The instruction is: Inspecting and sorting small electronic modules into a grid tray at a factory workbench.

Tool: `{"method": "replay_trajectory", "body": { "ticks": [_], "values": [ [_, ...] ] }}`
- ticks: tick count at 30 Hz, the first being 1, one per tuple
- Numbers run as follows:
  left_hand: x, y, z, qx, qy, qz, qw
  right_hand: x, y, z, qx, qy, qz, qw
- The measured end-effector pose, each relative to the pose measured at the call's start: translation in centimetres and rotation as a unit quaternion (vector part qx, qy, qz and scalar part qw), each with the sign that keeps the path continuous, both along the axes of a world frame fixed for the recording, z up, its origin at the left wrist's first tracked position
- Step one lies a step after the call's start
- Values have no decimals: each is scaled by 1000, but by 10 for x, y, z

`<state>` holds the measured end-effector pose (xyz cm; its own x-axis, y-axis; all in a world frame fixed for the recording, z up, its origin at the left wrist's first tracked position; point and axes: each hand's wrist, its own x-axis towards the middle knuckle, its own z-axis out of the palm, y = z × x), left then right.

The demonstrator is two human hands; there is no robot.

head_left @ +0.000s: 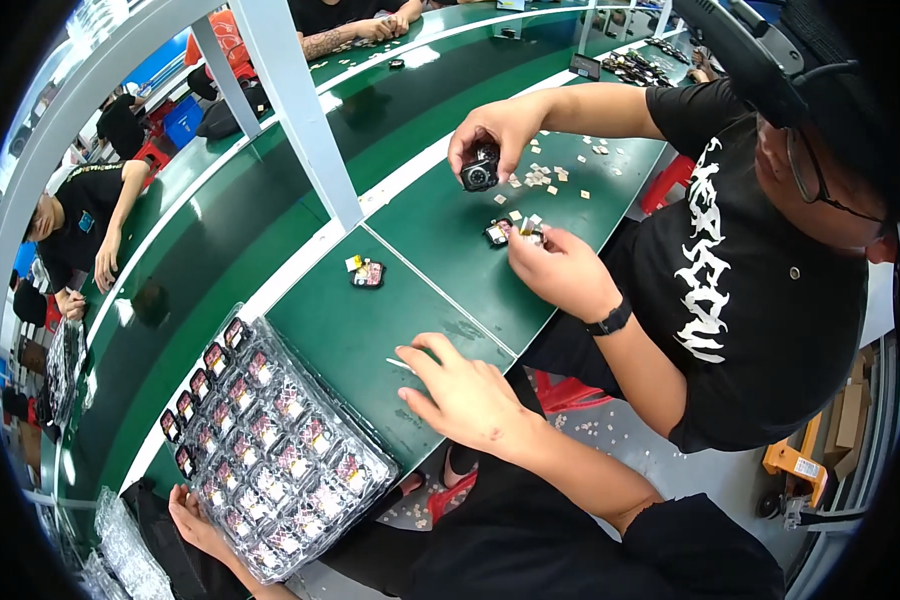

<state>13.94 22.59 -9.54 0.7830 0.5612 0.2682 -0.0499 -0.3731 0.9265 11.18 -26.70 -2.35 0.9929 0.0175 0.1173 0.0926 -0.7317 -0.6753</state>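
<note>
My left hand (pixel 198 522) grips the near-left edge of a clear plastic tray (pixel 365 440), part of which is hidden from me. Rows of small black-framed watch-like modules fill the tray's pockets, with pink and yellow patches showing. My right hand (pixel 460 390) hovers over the green table to the tray's right, fingers apart. A thin white strip (pixel 399 364) shows at its index finger; whether it is held I cannot make out. Beyond that hand, a loose module (pixel 368 274) with a yellow tab lies on the table.
At right, a co-worker holds a black watch-like piece (pixel 479 172) in one hand; the other touches a module (pixel 497 233). Small pale squares (pixel 540 178) are scattered there. A white post (pixel 300 110) rises beside the curved green conveyor (pixel 400 125). More people sit across it.
</note>
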Motion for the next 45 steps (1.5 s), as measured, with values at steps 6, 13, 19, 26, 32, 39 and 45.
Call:
{"method": "replay_trajectory", "body": {
  "ticks": [6, 13, 19, 26, 32, 39, 45],
  "values": [
    [-1, -5, 4, -21, -16, -9, 1000, -26, -15, -5, -51, 7, -81, 995],
    [-1, 3, -5, -52, -36, -26, 998, -20, -7, -10, -59, -31, -75, 995],
    [-3, 11, -10, -58, -49, -42, 996, -3, 3, -16, -71, -82, -35, 993],
    [-5, 5, -8, -43, -31, -49, 997, 15, -6, 14, -159, -27, -18, 987],
    [8, -2, -3, -32, -29, -47, 998, 51, -71, 73, -72, -221, -246, 941],
    [-4, 9, 7, -30, -38, -31, 998, 37, 24, 111, 288, -97, 358, 883],
    [4, 17, -28, -65, -53, -55, 995, 4, 23, 44, 100, -103, 105, 984]
  ]
}}
